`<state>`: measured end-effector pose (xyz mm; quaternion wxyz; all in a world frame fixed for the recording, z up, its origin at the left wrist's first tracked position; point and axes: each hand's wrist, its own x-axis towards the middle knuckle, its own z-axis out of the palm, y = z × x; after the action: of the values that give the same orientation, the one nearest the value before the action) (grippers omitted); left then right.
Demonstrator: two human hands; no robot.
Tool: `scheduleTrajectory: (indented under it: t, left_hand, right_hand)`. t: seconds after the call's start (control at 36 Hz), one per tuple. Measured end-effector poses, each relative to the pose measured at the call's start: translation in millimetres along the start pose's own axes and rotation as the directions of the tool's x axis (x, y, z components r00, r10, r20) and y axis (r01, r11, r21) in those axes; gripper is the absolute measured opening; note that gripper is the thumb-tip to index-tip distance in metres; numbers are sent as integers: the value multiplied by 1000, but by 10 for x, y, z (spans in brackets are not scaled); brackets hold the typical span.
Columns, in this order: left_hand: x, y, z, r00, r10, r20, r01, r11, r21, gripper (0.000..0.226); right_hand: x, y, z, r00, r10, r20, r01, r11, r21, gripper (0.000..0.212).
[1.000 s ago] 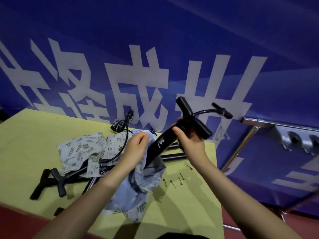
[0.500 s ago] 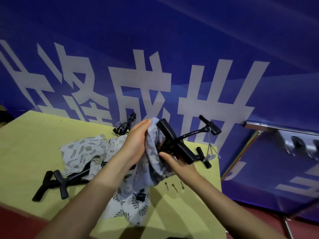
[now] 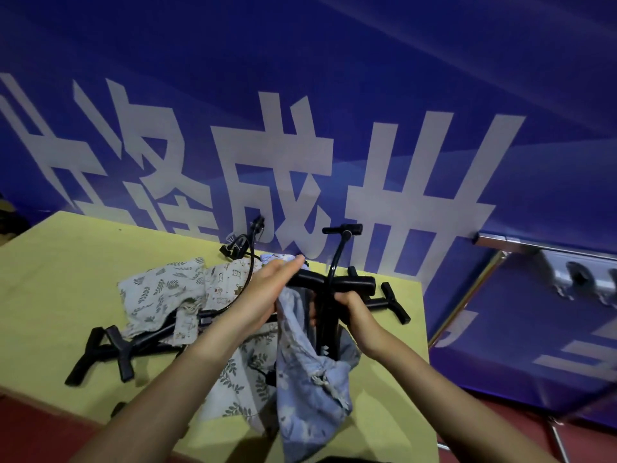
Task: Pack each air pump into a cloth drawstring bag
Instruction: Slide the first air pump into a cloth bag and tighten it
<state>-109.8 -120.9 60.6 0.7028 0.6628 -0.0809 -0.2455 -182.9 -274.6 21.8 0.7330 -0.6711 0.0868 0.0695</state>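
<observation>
A black air pump (image 3: 327, 315) stands upright, its lower barrel inside a blue floral drawstring bag (image 3: 310, 379) held above the table. Its T-handle (image 3: 354, 283) and curved hose (image 3: 337, 259) stick out at the top. My right hand (image 3: 350, 305) grips the pump barrel just under the handle. My left hand (image 3: 267, 289) holds the bag's mouth edge against the handle's left end. Another black pump (image 3: 110, 349) lies on the yellow-green table (image 3: 60, 262) at the left, partly under cloth bags (image 3: 160, 292).
More patterned bags (image 3: 240, 372) lie under my arms. A third pump's T-end (image 3: 394, 302) shows behind my right hand. A hose with clip (image 3: 240, 245) lies at the table's back. A blue banner wall (image 3: 300, 111) rises behind; a metal frame (image 3: 551, 255) stands at right.
The pump has swung from tilted to upright and sunk deeper into the blue bag. My right hand shifted down under the handle; my left hand moved up along the bag's edge.
</observation>
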Motion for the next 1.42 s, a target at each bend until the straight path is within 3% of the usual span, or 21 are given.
scheduleTrajectory:
  t: [0.08, 0.14, 0.22, 0.36, 0.44, 0.53, 0.67, 0.75, 0.89, 0.97, 1.03, 1.14, 1.28, 1.42]
  left_hand:
    - [-4, -77, 1, 999, 38, 8, -38, 998, 53, 41]
    - [-2, -118, -5, 998, 60, 1, -60, 991, 123, 28]
    - [5, -177, -11, 997, 80, 24, -83, 987, 139, 24]
    - [25, -155, -30, 991, 111, 75, -125, 969, 212, 21]
    - [48, -135, -116, 987, 115, 108, -143, 945, 294, 30]
    - [50, -115, -204, 986, 119, 114, -152, 925, 348, 20]
    - [69, -73, -270, 981, 173, 84, -192, 893, 407, 24]
    - [78, -79, -278, 964, 255, 76, -261, 858, 443, 28]
    - [105, -144, -306, 931, 342, 130, -361, 800, 479, 31]
    - [112, -194, -338, 896, 382, 226, -441, 714, 543, 17]
    - [99, -218, -357, 879, 399, 261, -474, 681, 559, 24]
    - [111, -259, -385, 857, 460, 231, -506, 671, 543, 21]
    - [119, -293, -414, 885, 456, 98, -439, 744, 504, 23]
    - [129, -287, -396, 925, 376, 58, -356, 803, 478, 19]
  right_hand:
    - [-32, 63, -21, 997, 57, 46, -57, 998, 7, 42]
    - [-34, 132, -68, 998, 39, 41, -36, 997, -63, 58]
    - [-82, 176, -72, 999, 28, 39, -22, 989, -145, 78]
    - [-72, 152, -62, 966, -231, -120, 215, 967, -135, 35]
    - [-105, 202, -159, 926, -350, -141, 323, 929, -182, 40]
    - [-127, 325, -312, 899, -421, -121, 374, 882, -285, 47]
    - [-46, 435, -336, 938, -309, -155, 281, 943, -181, 45]
    - [67, 377, -269, 975, -189, -113, 170, 973, -159, 23]
    - [230, 259, -182, 999, 39, -33, -45, 982, -182, 23]
    - [258, 198, -178, 999, 6, -51, -14, 987, -157, 15]
    - [264, 153, -187, 998, -27, -53, 17, 982, -186, 17]
    - [227, 86, -218, 997, -71, -22, 66, 980, -189, 16]
    - [134, 14, -279, 995, -99, 2, 98, 988, -118, 28]
    - [40, 1, -292, 997, -79, -8, 77, 987, -140, 19]
